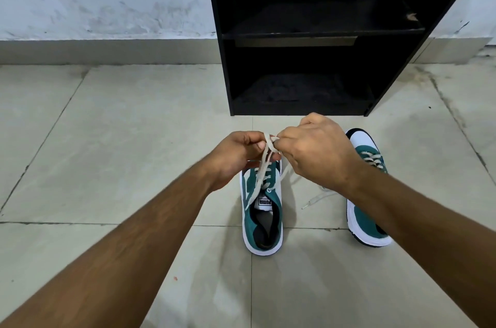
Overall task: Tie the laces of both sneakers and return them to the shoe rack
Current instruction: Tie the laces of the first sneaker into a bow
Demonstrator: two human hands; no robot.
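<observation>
Sneakers: two, teal with white soles, on the floor [134, 139] below and just beyond the hands, in front of the shoe rack [308, 32].
Left hand [239, 156]: closed, pinching the cream laces [264, 164] above the left sneaker [261, 220]; held up off the shoe, probably to keep the strands taut for knotting.
Laces: drawn up from the eyelets to meet between both hands, crossed or looped there; exact stage of the knot hard to tell.
Left sneaker: directly under the hands, toe hidden beneath them, heel nearest the wearer; long axis running away from the body toward the rack, toe pointing at it.
Right hand [319, 150]: closed on the other end of the same laces, touching the left hand's fingertips.
Right sneaker [367, 193]: beyond and under the right wrist, well apart from the knotting; loose lace end [316, 199] trailing on the floor toward its mate, so judged still untied; toe also toward the rack, axis tilted slightly leftward.
Shoe rack: black, shelves bare, beyond the hands; ready to receive both shoes later.
</observation>
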